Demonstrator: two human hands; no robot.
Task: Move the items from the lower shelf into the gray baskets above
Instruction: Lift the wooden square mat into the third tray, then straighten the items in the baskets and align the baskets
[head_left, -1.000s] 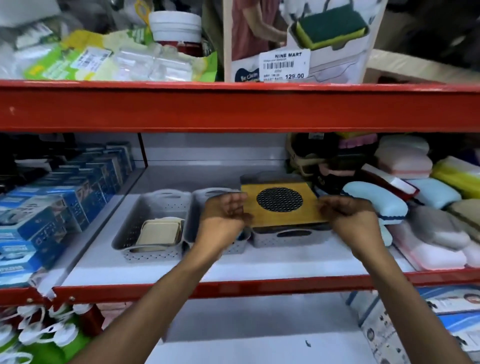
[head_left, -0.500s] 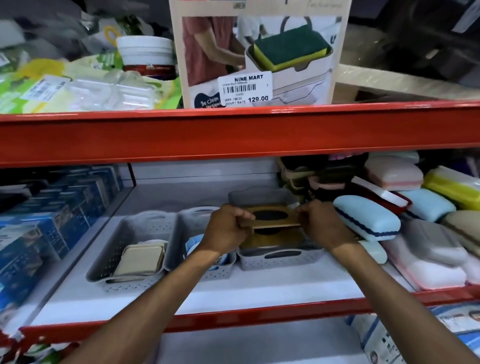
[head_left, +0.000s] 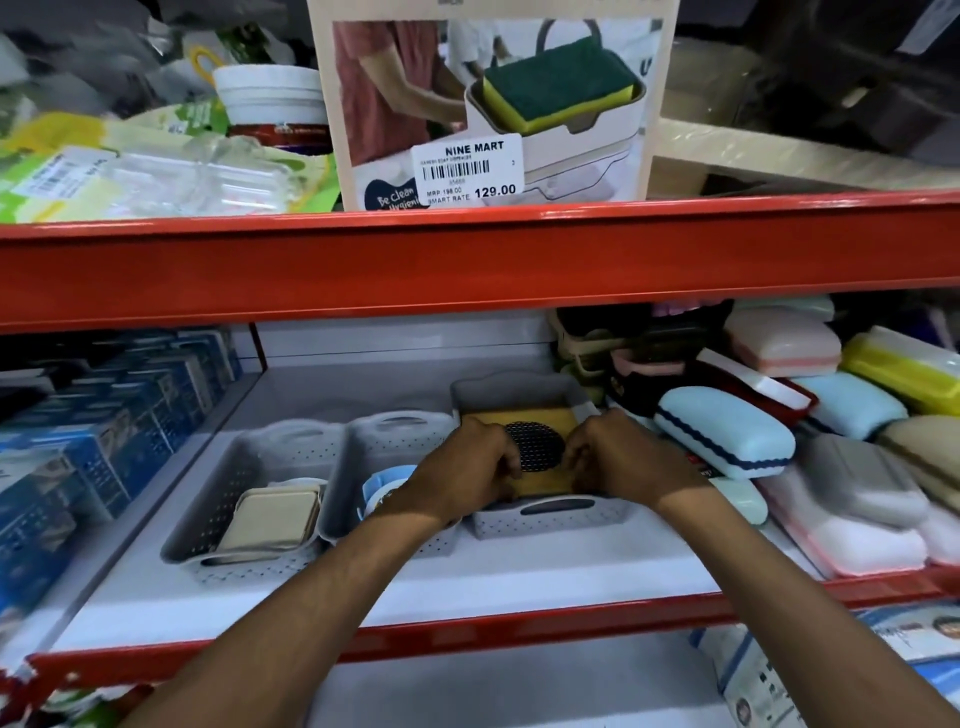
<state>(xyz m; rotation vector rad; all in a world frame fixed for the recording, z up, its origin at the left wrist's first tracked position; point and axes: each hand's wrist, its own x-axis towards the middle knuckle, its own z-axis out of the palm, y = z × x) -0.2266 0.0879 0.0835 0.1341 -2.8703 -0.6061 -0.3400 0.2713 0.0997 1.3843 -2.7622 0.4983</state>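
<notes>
Three gray perforated baskets stand side by side on the white shelf. The right basket (head_left: 550, 519) holds a flat yellow-brown item with a round black mesh centre (head_left: 537, 447). My left hand (head_left: 462, 475) grips that item's left edge and my right hand (head_left: 618, 457) grips its right edge, both reaching down inside the basket. The left basket (head_left: 208, 519) contains beige flat square items (head_left: 272, 525). The middle basket (head_left: 363, 457) holds a light blue round thing (head_left: 382, 480), partly hidden by my left wrist.
Soap cases in blue, pink, yellow and gray (head_left: 727, 436) are piled at the right of the shelf. Blue boxes (head_left: 104, 426) line the left side. A red shelf beam (head_left: 467, 260) runs overhead, with a sponge-holder box (head_left: 493, 104) above it.
Both hands lowered the yellow mesh item from above the right basket down into it, tilting it flat. The camera view shifted upward.
</notes>
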